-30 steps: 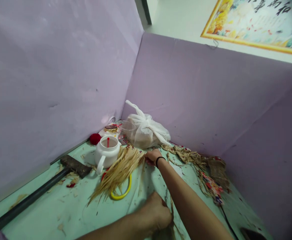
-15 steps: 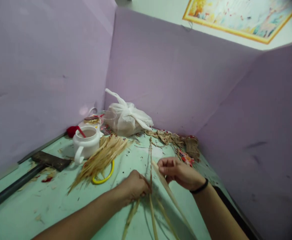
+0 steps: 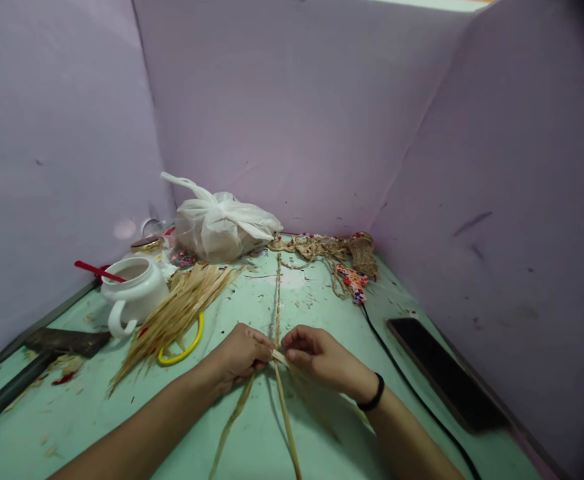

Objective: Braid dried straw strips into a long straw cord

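Right hand (image 3: 322, 359) moved beside left hand (image 3: 242, 353), pinching flat braided straw (image 3: 277, 300).

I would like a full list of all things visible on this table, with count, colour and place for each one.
braided straw cord: one, tan, table centre, running from the hands to the far wall
loose straw strips: several, tan, trailing toward the viewer
straw bundle: one, pale yellow, left of centre
yellow ring: one, under the bundle
white jug: one, left, red stick inside
plastic bag: one, white, knotted, far corner
hammer: one, dark, left edge
phone: one, black, right
woven scraps: tan and patterned, far wall
table: one, green
left hand: pinching the cord
right hand: pinching a strip, black wristband
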A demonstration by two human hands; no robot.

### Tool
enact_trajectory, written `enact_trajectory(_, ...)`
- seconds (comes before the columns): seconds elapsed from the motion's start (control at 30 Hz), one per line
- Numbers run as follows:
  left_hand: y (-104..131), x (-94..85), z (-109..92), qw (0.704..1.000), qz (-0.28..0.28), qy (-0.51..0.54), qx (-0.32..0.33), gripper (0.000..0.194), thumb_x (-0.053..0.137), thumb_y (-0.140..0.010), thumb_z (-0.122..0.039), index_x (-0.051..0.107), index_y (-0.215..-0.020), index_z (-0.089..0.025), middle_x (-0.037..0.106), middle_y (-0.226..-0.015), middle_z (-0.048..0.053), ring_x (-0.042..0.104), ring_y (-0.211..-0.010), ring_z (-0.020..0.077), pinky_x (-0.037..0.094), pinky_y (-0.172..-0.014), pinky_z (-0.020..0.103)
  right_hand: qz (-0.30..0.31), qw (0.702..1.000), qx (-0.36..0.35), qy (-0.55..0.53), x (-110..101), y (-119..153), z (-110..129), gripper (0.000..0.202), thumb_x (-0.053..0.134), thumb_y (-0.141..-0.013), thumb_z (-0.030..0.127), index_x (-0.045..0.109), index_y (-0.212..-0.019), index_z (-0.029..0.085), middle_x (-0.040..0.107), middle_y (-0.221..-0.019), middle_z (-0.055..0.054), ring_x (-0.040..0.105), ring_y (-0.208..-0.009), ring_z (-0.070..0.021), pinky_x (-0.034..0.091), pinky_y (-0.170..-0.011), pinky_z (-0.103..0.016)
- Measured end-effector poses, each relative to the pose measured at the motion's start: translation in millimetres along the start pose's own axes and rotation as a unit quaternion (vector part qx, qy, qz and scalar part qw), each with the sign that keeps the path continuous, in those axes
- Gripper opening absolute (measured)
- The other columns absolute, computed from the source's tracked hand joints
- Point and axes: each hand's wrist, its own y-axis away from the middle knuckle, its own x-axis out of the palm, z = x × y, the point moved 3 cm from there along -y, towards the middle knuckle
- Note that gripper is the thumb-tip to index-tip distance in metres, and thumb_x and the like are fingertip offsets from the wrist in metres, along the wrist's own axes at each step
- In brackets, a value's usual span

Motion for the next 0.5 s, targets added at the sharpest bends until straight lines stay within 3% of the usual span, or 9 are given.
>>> enact_trajectory(0.17,0.1,0.8,0.2,1.0,-0.002,0.007,-0.006,0.01,0.053,-0.053,-0.023,0.049,-0.052,-0.014,0.036,-0.034,-0.008,0.019,-0.025,0.0022,0.008,-0.028,0.019,-0.05,0.995,-0.053,0.069,6.3,0.9,5.2,0.011,0.06,-0.063,0.021,0.059,-0.072,0.015,0.061,-0.072,-0.003,0.051,-0.062,-0.011,0.038,-0.055,-0.021)
enact_trajectory(0.33,0.2,1.0,0.5,1.0,-0.013,0.025,-0.009,0.01,0.053,-0.052,-0.023,0.052,-0.056,-0.014,0.038,-0.034,-0.007,0.019,-0.025,0.0025,0.009,-0.026,0.018,-0.109,0.989,-0.012,0.097,3.6,-2.9,-4.7,0.012,0.056,-0.065,0.023,0.063,-0.066,0.013,0.06,-0.059,-0.002,0.048,-0.051,-0.0087,0.035,-0.048,-0.019)
enact_trajectory(0.5,1.7,0.6,-2.3,0.999,-0.016,0.029,-0.002,0.011,0.053,-0.052,-0.023,0.053,-0.056,-0.013,0.04,-0.034,-0.007,0.02,-0.024,0.0026,0.01,-0.026,0.018,-0.098,0.992,0.04,0.062,3.4,-1.9,-6.4,0.016,0.055,-0.064,0.024,0.066,-0.062,0.011,0.057,-0.05,-0.001,0.043,-0.042,-0.0075,0.032,-0.042,-0.019)
